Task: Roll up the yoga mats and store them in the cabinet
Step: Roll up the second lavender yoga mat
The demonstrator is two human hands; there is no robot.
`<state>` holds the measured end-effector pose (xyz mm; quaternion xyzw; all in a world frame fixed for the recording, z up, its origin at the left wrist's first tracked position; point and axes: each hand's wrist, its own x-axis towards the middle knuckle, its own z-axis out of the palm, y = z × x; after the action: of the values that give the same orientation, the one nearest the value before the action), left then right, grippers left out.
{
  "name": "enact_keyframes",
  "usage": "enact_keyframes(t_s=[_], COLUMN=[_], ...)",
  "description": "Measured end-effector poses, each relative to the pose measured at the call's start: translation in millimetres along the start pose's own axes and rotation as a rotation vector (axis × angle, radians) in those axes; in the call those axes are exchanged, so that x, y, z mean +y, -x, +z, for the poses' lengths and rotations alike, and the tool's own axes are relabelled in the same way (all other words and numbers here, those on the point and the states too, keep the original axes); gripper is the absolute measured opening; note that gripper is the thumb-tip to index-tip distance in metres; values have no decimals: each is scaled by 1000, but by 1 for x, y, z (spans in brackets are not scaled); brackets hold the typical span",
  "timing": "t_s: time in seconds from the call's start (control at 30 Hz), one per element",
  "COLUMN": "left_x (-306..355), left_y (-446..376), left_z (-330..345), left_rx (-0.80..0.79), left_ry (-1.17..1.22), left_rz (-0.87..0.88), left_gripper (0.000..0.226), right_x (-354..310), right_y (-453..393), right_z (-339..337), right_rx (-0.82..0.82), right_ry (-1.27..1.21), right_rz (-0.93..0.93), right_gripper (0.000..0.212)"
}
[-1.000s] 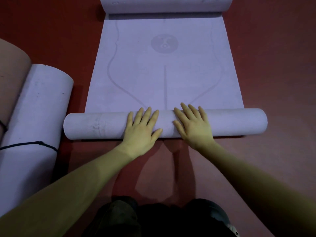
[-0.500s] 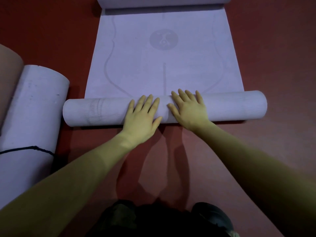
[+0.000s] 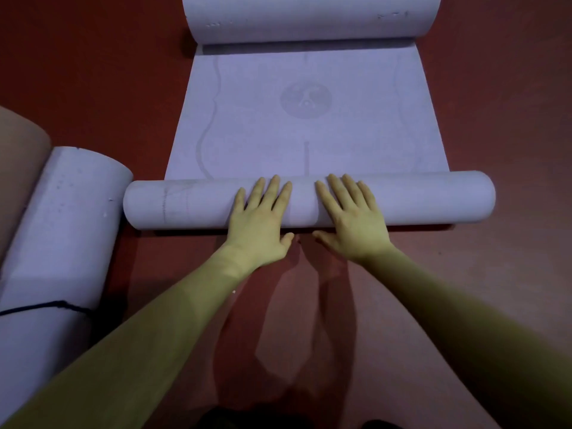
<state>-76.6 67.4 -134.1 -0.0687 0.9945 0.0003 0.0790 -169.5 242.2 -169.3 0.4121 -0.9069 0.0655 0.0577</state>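
While your left hand [image 3: 259,224] lay flat on the rolled part of the yoga mat [image 3: 309,201], its fingers were straight and spread, pointing away from you, with the thumb hanging off the near side of the roll above the floor [image 3: 479,289]. Your right hand [image 3: 351,221] lay just beside it in the same way, palm down, fingers extended over the top of the roll and nothing gripped; the two thumbs pointed toward each other with a small gap between them. Both hands pressed near the middle of the roll, which stretched crosswise in front of you. Beyond your fingertips the unrolled stretch of the mat lay flat on the red floor, showing faint curved lines, a straight centre line and a round emblem [image 3: 305,100]. At its far end the mat curled up into a second, thicker roll [image 3: 309,18] that ran across the top of the view. To your left a rolled mat [image 3: 58,230] lay lengthwise, its near end just beside the end of the roll under your hands, with a dark cord [image 3: 46,306] wrapped round it. A brownish roll [image 3: 18,162] lay against its far side at the left edge.
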Motion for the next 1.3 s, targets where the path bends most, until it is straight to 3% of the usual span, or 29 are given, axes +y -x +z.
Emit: enact_keyframes(t_s=[0.3,0.7,0.9,1.3], left_x=[-18,-19,-13,1], left_y=[-50,-35,-4,72], left_z=[-7,8,18,23], left_rx=[-104,114,271,208], left_ry=[-70,-57,21,63], left_rz=[-25,61,179,335], left_gripper=[112,93,97,96], right_x=[19,19,11,-23], right_y=[-49,-33,5,80], right_z=[-5,-7,-22,-43], right_rx=[-202,49,17,-139], right_ry=[25,-34,-69,-90], right_rz=[6,-58,-57,-47], right_gripper=[117,99,98,95])
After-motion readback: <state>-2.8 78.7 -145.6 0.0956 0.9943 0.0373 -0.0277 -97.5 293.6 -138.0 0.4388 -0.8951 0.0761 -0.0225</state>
